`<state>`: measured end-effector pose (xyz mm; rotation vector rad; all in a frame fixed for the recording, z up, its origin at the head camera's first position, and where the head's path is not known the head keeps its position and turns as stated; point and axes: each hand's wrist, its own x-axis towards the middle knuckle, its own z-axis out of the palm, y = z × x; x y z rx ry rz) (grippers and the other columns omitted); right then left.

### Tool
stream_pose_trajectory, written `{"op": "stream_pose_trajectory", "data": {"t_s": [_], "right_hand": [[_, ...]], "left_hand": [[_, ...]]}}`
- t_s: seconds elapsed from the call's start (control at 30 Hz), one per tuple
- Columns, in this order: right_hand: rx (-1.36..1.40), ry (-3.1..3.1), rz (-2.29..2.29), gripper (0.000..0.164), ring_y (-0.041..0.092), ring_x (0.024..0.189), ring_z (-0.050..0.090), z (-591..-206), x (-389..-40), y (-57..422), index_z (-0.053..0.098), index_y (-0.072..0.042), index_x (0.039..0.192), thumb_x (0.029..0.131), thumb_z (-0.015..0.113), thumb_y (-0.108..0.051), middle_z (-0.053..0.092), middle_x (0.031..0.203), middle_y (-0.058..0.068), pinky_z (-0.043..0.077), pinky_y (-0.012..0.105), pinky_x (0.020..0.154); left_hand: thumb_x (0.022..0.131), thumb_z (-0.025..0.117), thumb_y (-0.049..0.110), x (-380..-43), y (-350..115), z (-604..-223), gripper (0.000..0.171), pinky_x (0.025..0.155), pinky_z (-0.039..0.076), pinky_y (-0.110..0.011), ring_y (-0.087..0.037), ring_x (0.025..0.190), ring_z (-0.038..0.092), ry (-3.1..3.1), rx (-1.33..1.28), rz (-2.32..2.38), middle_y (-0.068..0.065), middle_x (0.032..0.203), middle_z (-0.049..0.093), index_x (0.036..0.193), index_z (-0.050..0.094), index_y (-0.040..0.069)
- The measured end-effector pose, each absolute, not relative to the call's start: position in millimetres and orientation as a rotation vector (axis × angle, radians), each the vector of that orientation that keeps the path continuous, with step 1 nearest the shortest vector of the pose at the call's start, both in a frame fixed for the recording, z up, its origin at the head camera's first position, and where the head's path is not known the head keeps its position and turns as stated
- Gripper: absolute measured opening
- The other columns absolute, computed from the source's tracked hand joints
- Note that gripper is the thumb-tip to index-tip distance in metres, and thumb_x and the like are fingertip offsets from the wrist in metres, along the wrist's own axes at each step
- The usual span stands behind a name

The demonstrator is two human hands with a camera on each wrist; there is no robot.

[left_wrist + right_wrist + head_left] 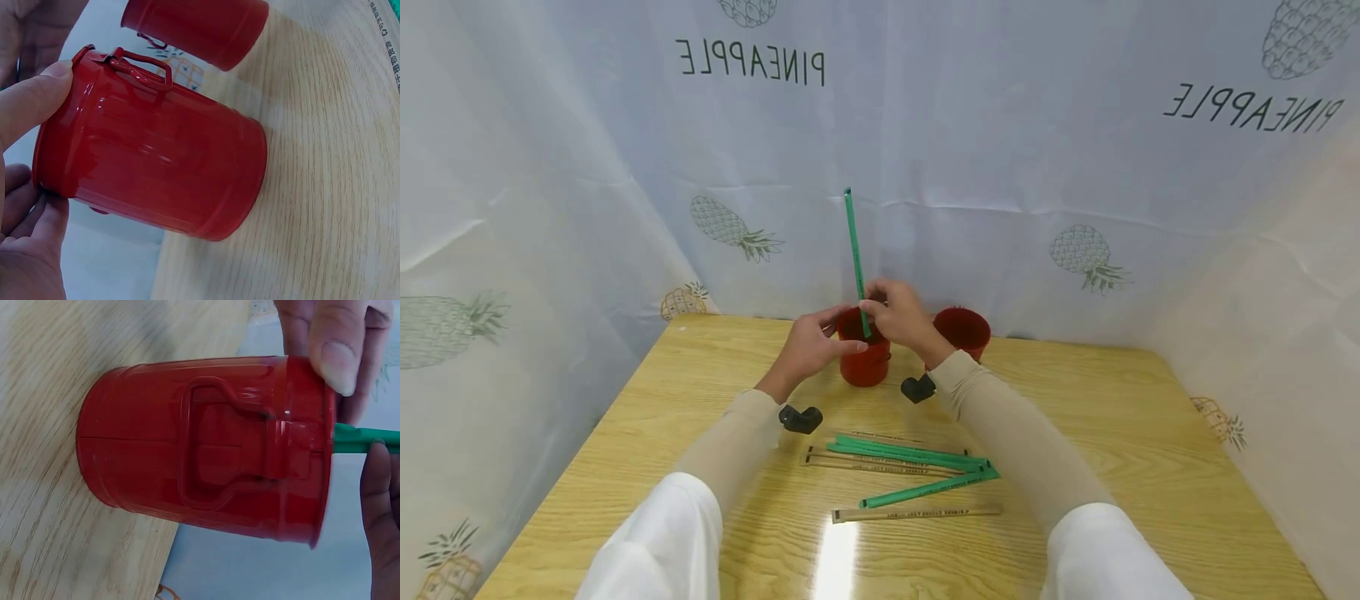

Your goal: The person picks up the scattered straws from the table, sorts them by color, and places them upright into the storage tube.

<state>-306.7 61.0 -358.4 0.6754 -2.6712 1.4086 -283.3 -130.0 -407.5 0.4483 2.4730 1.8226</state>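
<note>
My left hand (808,346) grips the rim of a red metal bucket (863,368), thumb on the near side and fingers around the far side. The bucket stands upright on the table, and its small wire handle (187,444) hangs against the wall in the right wrist view. Above the opening, my right hand (901,315) pinches a long green paper-wrapped straw (854,237). The straw stands nearly upright, its lower end inside the bucket. In the left wrist view the left thumb (47,94) lies at the rim.
A second red bucket (964,327) stands to the right, partly behind the right forearm. Nearer on the wooden table (760,533) lie several green wrapped straws (917,492) and brown ones (917,514), some crossing. A pineapple-print curtain (985,167) hangs behind the table.
</note>
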Motion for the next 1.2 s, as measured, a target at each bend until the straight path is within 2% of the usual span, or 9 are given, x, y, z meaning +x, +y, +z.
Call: {"op": "stream_pose_trajectory", "data": {"t_s": [0.3, 0.47, 0.67, 0.8, 1.0, 1.2], "right_hand": [[0.701, -2.840, 1.182, 0.009, 0.026, 0.086, 0.059, -364, -313, 51, 0.067, -0.007, 0.097, 0.104, 0.063, -0.012, 0.065, 0.093, 0.011, 0.058, 0.029, 0.070], [0.791, -2.886, 1.118, 0.008, 0.025, 0.086, 0.060, -368, -315, 52, 0.068, -0.004, 0.097, 0.102, 0.065, -0.009, 0.068, 0.094, 0.011, 0.058, 0.028, 0.073], [0.913, -2.886, 1.055, 0.012, 0.022, 0.081, 0.059, -368, -316, 55, 0.071, -0.001, 0.093, 0.102, 0.065, -0.006, 0.068, 0.088, 0.011, 0.054, 0.026, 0.070], [0.958, -2.899, 1.013, 0.013, 0.021, 0.081, 0.061, -367, -316, 57, 0.075, 0.000, 0.095, 0.101, 0.066, -0.007, 0.073, 0.090, 0.011, 0.056, 0.027, 0.072], [0.982, -2.912, 1.033, 0.016, 0.023, 0.091, 0.067, -363, -313, 63, 0.078, 0.001, 0.104, 0.102, 0.065, -0.007, 0.077, 0.103, 0.014, 0.061, 0.032, 0.080], [0.925, -2.862, 1.205, 0.014, 0.023, 0.085, 0.068, -354, -304, 73, 0.078, -0.001, 0.104, 0.101, 0.067, -0.009, 0.076, 0.100, 0.013, 0.061, 0.030, 0.075]], "left_hand": [[0.089, 0.084, 0.019, -282, -130, -408, 0.069, 0.119, 0.046, -0.045, -0.029, 0.148, 0.050, 2.480, 0.474, 1.829, -0.011, 0.156, 0.056, 0.151, 0.055, 0.009], [0.090, 0.083, 0.019, -282, -129, -408, 0.070, 0.119, 0.046, -0.044, -0.029, 0.149, 0.049, 2.449, 0.474, 1.852, -0.011, 0.156, 0.056, 0.152, 0.054, 0.009], [0.090, 0.084, 0.020, -281, -131, -408, 0.070, 0.119, 0.046, -0.044, -0.030, 0.151, 0.047, 2.422, 0.474, 1.869, -0.011, 0.156, 0.055, 0.152, 0.054, 0.010], [0.089, 0.084, 0.021, -282, -131, -410, 0.067, 0.119, 0.045, -0.044, -0.030, 0.151, 0.047, 2.413, 0.463, 1.871, -0.010, 0.155, 0.057, 0.150, 0.057, 0.011], [0.088, 0.085, 0.020, -283, -130, -412, 0.063, 0.119, 0.047, -0.045, -0.029, 0.147, 0.052, 2.430, 0.469, 1.875, -0.009, 0.153, 0.059, 0.145, 0.062, 0.008], [0.088, 0.084, 0.016, -282, -131, -409, 0.063, 0.120, 0.045, -0.048, -0.030, 0.150, 0.047, 2.455, 0.515, 1.881, -0.012, 0.158, 0.053, 0.146, 0.061, 0.006]]}}
